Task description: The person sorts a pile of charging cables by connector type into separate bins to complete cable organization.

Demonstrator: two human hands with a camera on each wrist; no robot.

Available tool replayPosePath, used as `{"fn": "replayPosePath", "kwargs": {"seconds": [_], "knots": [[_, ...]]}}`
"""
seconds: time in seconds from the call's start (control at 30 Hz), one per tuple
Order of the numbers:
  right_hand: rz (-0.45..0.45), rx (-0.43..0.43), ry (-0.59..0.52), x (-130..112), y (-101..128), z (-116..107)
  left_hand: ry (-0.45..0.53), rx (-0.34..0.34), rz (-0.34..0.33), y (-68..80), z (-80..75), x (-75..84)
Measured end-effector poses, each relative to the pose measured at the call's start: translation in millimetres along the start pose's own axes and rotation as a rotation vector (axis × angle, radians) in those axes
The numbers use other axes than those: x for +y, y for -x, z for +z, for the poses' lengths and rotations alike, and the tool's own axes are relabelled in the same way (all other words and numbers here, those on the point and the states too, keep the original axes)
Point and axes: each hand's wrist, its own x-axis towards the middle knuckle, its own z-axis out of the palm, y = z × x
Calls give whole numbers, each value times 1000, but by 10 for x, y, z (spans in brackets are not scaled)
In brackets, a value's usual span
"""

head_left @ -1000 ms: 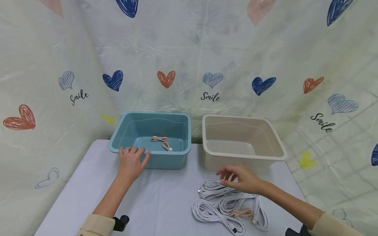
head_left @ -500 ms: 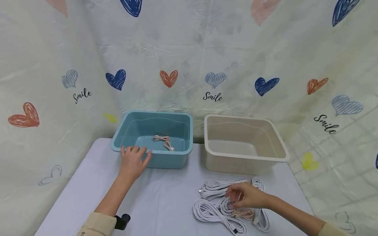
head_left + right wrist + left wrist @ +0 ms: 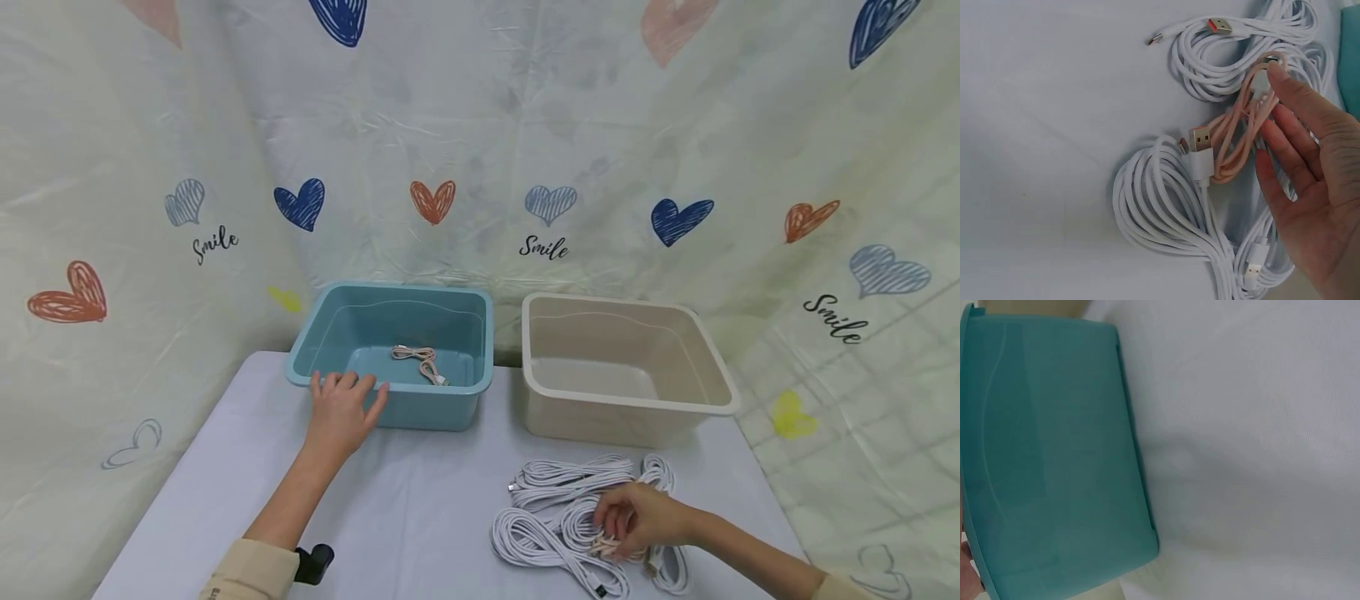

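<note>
My left hand lies with straight fingers on the front rim of a blue tub; a coiled pink cable sits inside the tub. The left wrist view shows the tub's outer wall and the white table. My right hand is down on a pile of coiled white cables at the front right. Its straight fingers touch a small pink cable lying on top of the white coils. The thumb is hidden.
A beige tub with nothing in it stands right of the blue one, at the back of the table. A heart-printed sheet hangs close behind and at both sides. Bare white tabletop lies between my arms.
My right hand has come down and back from near the beige tub onto the cable pile, reaching the pink cable. The left hand has stayed on the blue tub's rim.
</note>
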Motion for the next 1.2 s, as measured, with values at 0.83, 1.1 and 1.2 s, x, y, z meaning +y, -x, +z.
{"fn": "replayPosePath", "kwargs": {"seconds": [0.83, 1.1, 1.2], "knots": [[-27, -35, -22, 37, 19, -13, 2, -3, 2, 3, -10, 4], [-41, -22, 33, -62, -28, -97, -3, -16, -9, 3, -14, 1], [-34, -21, 30, -96, -41, -114, -9, -20, -10, 1, -16, 6]]}}
